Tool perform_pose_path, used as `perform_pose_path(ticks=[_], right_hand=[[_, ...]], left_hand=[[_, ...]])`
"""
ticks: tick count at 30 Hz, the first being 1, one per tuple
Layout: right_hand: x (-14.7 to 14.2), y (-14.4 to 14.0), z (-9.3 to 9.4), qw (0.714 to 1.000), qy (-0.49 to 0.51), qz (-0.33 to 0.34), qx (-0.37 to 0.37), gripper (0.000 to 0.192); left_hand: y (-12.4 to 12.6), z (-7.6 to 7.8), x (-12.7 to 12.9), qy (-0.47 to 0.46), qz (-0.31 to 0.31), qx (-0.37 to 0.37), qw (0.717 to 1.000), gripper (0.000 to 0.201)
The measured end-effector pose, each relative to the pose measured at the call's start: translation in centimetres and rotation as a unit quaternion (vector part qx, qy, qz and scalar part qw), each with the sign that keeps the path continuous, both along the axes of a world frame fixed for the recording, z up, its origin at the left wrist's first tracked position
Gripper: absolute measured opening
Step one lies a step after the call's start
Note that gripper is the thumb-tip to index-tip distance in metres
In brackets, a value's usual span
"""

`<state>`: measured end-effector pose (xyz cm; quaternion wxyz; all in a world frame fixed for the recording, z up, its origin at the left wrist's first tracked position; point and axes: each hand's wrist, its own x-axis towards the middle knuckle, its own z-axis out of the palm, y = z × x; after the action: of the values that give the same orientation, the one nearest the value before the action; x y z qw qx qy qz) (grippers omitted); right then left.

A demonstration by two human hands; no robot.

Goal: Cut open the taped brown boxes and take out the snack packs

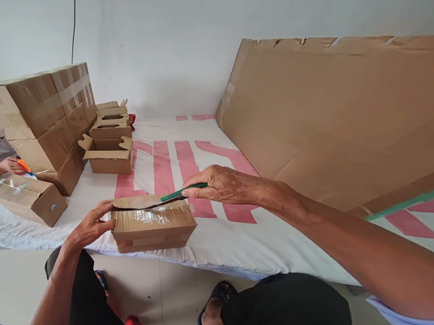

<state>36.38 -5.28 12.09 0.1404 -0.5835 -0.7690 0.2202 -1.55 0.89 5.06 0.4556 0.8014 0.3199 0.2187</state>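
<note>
A small taped cardboard box sits near the front edge of the cloth-covered table. My left hand grips its left end, with the thumb and fingers on the top edge and side. In my right hand is a green-handled utility knife. Its blade lies along the top seam of the box, tip toward the left and partly hidden in the gap. Shiny clear tape covers part of the top, and the flap behind the seam stands slightly raised.
Stacked cartons rise at the left, with a closed box before them. Open boxes stand beside the stack. A large cardboard sheet leans at the right. Another person's hand holds something orange at far left.
</note>
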Motion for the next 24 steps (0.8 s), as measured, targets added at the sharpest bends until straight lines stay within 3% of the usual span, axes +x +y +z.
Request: perform_pose_path(ticks=[5, 10, 14, 21, 24], right_hand=[[1.5, -0.3, -1.3, 1.000, 0.013, -0.010, -0.007, 0.048], [1.0, -0.3, -1.6, 1.000, 0.009, -0.003, -0.008, 0.045], [2.5, -0.9, -2.0, 0.999, 0.030, -0.006, 0.011, 0.048], [6.0, -3.5, -2.8, 0.996, 0.053, -0.073, 0.028, 0.052], [7.2, -4.6, -3.9, 0.983, 0.109, -0.128, 0.078, 0.053]], left_hand=[[-0.3, 0.4, 0.5, 0.018, 0.009, 0.000, 1.000, 0.055], [-0.5, 1.1, 0.7, 0.029, 0.011, 0.014, 0.999, 0.056], [-0.5, 1.3, 0.6, 0.033, 0.010, 0.013, 0.999, 0.053], [0.5, -0.7, -0.3, 0.029, 0.047, -0.016, 0.998, 0.077], [0.8, -1.1, -0.7, 0.033, 0.056, -0.031, 0.997, 0.085]])
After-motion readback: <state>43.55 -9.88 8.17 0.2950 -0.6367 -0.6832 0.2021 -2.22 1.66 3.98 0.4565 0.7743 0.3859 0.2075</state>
